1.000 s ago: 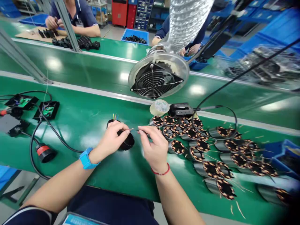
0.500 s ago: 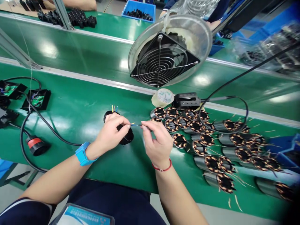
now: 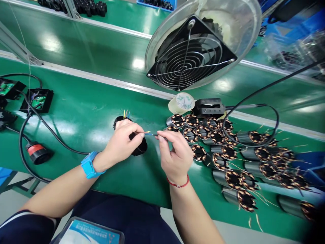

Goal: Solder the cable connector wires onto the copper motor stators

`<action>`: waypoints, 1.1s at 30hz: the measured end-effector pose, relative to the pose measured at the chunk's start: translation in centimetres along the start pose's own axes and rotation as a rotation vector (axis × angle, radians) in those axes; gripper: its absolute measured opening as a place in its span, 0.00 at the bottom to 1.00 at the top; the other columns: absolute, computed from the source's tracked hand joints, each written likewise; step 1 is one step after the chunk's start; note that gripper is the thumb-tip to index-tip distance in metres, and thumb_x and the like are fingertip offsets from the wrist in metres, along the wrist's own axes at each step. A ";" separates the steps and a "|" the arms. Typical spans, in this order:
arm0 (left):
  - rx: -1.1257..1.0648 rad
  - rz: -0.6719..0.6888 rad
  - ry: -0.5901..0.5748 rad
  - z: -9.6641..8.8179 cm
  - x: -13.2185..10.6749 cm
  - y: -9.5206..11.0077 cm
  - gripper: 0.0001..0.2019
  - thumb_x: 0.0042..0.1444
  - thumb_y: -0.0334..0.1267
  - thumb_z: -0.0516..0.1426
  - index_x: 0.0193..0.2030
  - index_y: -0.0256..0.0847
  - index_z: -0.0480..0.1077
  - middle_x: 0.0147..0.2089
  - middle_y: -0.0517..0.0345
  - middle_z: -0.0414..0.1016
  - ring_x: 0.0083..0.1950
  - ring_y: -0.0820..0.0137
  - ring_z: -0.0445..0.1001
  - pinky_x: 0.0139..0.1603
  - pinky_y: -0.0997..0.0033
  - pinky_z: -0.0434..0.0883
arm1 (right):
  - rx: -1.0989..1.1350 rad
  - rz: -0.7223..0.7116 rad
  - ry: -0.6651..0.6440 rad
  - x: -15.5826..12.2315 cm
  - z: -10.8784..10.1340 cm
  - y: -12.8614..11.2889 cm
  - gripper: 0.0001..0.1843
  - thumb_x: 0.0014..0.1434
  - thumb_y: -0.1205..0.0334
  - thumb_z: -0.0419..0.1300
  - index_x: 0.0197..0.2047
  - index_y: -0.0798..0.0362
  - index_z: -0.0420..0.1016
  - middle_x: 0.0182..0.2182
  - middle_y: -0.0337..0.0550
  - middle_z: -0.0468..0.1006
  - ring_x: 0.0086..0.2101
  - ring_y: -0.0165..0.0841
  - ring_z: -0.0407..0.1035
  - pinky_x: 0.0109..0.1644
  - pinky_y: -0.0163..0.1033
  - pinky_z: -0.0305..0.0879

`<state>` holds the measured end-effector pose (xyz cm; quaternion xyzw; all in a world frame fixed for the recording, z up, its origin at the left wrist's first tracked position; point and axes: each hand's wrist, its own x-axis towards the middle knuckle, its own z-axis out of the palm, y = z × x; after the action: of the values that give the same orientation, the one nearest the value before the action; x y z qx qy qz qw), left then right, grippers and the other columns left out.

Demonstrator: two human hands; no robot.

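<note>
My left hand [image 3: 127, 139] lies over a black cylindrical housing [image 3: 141, 147] and pinches thin wires between thumb and forefinger. A yellow wire and a blue wire [image 3: 150, 134] stick out past those fingertips toward the right. My right hand [image 3: 175, 150] is closed in a pinch at the blue wire's end; a small dark piece may be at its fingertips, too small to name. More coloured wire ends [image 3: 126, 114] rise from the housing's far side, behind my left hand.
Several motor stators [image 3: 199, 152] with copper windings stand at the right. A guarded fan [image 3: 186, 64] hangs ahead, above a pale tub [image 3: 181, 103] and a black bracket-like tool [image 3: 209, 107]. Black boxes with green circuit boards [image 3: 38, 101] and a thick cable [image 3: 58, 142] lie at the left.
The view has shifted, so the fan looks larger and nearer. Both hands keep their pinches, and slightly more of the yellow and blue wires shows between them.
</note>
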<state>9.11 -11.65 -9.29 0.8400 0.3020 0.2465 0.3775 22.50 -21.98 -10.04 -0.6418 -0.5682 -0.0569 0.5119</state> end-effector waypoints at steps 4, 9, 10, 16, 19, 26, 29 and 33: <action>-0.002 0.007 -0.001 -0.1 -0.2 -0.1 0.06 0.59 0.32 0.54 0.31 0.41 0.70 0.31 0.63 0.73 0.39 0.70 0.68 0.48 0.64 0.60 | 0.000 0.005 0.002 0.0 0.0 0.1 0.14 0.58 0.76 0.58 0.43 0.50 0.75 0.33 0.40 0.79 0.36 0.30 0.73 0.42 0.39 0.71; 0.006 0.010 -0.012 -0.1 -0.3 0.0 0.06 0.58 0.32 0.54 0.31 0.41 0.70 0.31 0.64 0.73 0.38 0.71 0.68 0.48 0.64 0.59 | -0.011 0.012 0.016 -0.1 0.1 0.1 0.14 0.57 0.75 0.59 0.43 0.48 0.75 0.33 0.39 0.80 0.36 0.31 0.73 0.42 0.39 0.71; 0.009 0.011 -0.015 -0.1 -0.3 0.0 0.06 0.59 0.32 0.54 0.31 0.41 0.70 0.30 0.64 0.73 0.38 0.71 0.68 0.48 0.64 0.59 | -0.010 0.016 0.018 -0.1 0.2 0.1 0.14 0.57 0.75 0.59 0.43 0.48 0.75 0.33 0.39 0.80 0.36 0.31 0.73 0.42 0.39 0.71; 0.019 0.006 -0.014 -0.1 -0.1 0.1 0.07 0.59 0.32 0.54 0.30 0.42 0.70 0.30 0.63 0.73 0.39 0.70 0.69 0.49 0.63 0.60 | -0.021 0.034 0.028 -0.2 0.1 0.0 0.14 0.59 0.73 0.58 0.44 0.46 0.75 0.34 0.39 0.80 0.35 0.33 0.74 0.41 0.42 0.71; 0.014 0.006 -0.008 -0.1 -0.1 0.1 0.07 0.58 0.32 0.54 0.30 0.42 0.70 0.31 0.63 0.73 0.39 0.70 0.69 0.49 0.64 0.60 | -0.025 0.031 0.021 -0.2 0.1 0.1 0.14 0.58 0.73 0.58 0.44 0.46 0.76 0.34 0.38 0.80 0.35 0.33 0.74 0.41 0.41 0.71; 0.005 0.015 -0.008 -0.1 -0.1 0.1 0.06 0.58 0.31 0.54 0.30 0.41 0.70 0.30 0.64 0.73 0.38 0.71 0.68 0.49 0.65 0.59 | -0.041 -0.001 0.005 -0.2 0.1 0.0 0.14 0.58 0.74 0.58 0.44 0.47 0.75 0.33 0.39 0.80 0.36 0.32 0.73 0.41 0.40 0.71; 0.021 0.017 -0.010 -0.1 -0.1 0.1 0.06 0.58 0.31 0.54 0.31 0.41 0.70 0.31 0.64 0.73 0.39 0.70 0.68 0.49 0.64 0.60 | -0.076 -0.045 -0.017 -0.2 0.0 -0.1 0.15 0.57 0.75 0.58 0.44 0.48 0.74 0.34 0.41 0.80 0.36 0.32 0.73 0.41 0.39 0.71; 0.049 0.030 -0.013 0.1 -0.2 0.1 0.06 0.58 0.31 0.54 0.30 0.41 0.69 0.31 0.63 0.73 0.39 0.69 0.68 0.49 0.64 0.60 | -0.067 -0.047 -0.093 -0.4 0.4 -0.3 0.15 0.58 0.75 0.57 0.46 0.48 0.74 0.36 0.42 0.79 0.36 0.32 0.73 0.42 0.40 0.72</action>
<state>9.07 -11.95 -9.29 0.8550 0.2927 0.2393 0.3551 21.89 -22.05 -10.29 -0.6471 -0.6039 -0.0582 0.4618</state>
